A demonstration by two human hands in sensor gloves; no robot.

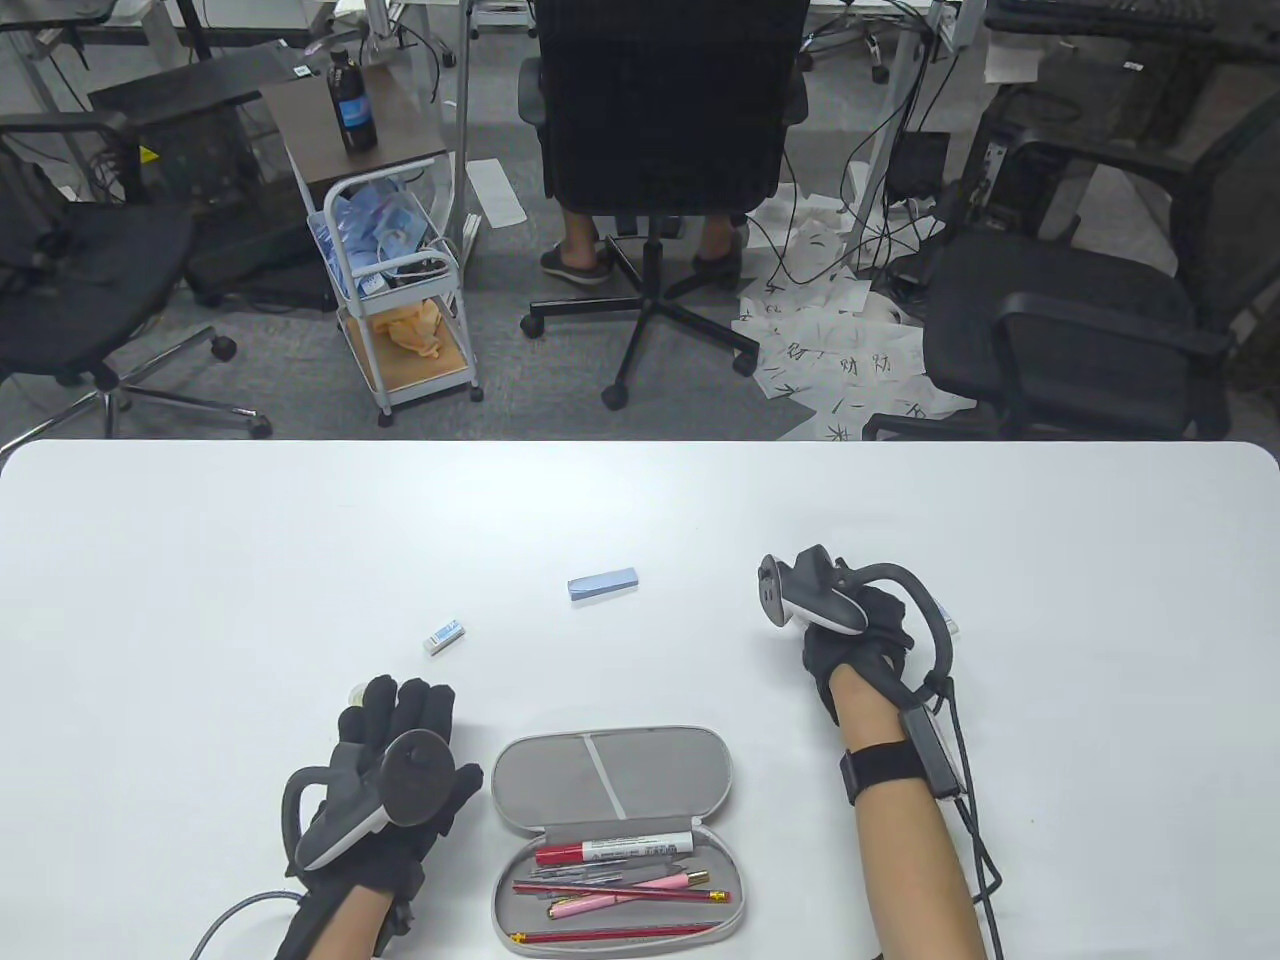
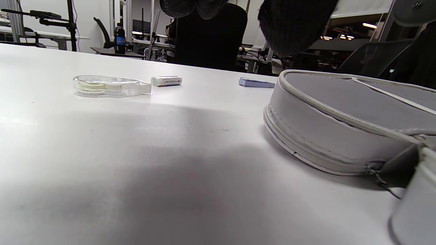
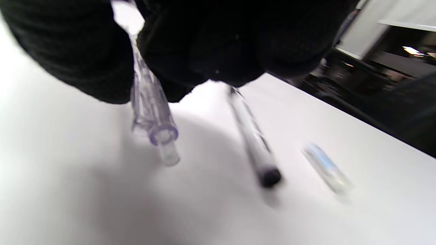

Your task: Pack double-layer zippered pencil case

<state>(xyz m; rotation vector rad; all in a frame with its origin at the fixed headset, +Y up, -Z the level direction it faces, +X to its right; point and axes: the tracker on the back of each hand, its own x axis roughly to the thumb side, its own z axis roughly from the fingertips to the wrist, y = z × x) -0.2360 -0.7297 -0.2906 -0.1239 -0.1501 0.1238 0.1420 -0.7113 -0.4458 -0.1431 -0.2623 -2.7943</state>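
Right fingers (image 3: 75,58): curled around a clear pen (image 3: 153,115), its barrel coming out between thumb and the other fingers; blurred in the right wrist view.
Left fingers (image 1: 400,705): spread flat, pointing away from the person, gripping nothing; whether they rest on the tabletop (image 1: 200,560) I cannot tell.
Right hand (image 1: 860,630): right of centre, well apart from the pencil case (image 1: 612,835).
Left hand (image 1: 385,790): just left of the pencil case, not touching it.
Pencil case: grey, unzipped and lying open at the near edge of the tabletop, between the two hands; lid half folded back away from the person.
Case contents: red marker (image 1: 612,851) along the hinge side, pink pens (image 1: 620,892), a red pencil (image 1: 610,935) along the near wall, other pens crossed in between.
Under the right hand: a dark pen (image 3: 253,143) and a small clear tube (image 3: 327,168) lie loose on the tabletop, near each other.
Beyond the case: blue eraser (image 1: 603,583) and a small white eraser (image 1: 441,635), apart from each other.
By the left fingertips: a clear correction tape dispenser (image 2: 110,85), lying flat.
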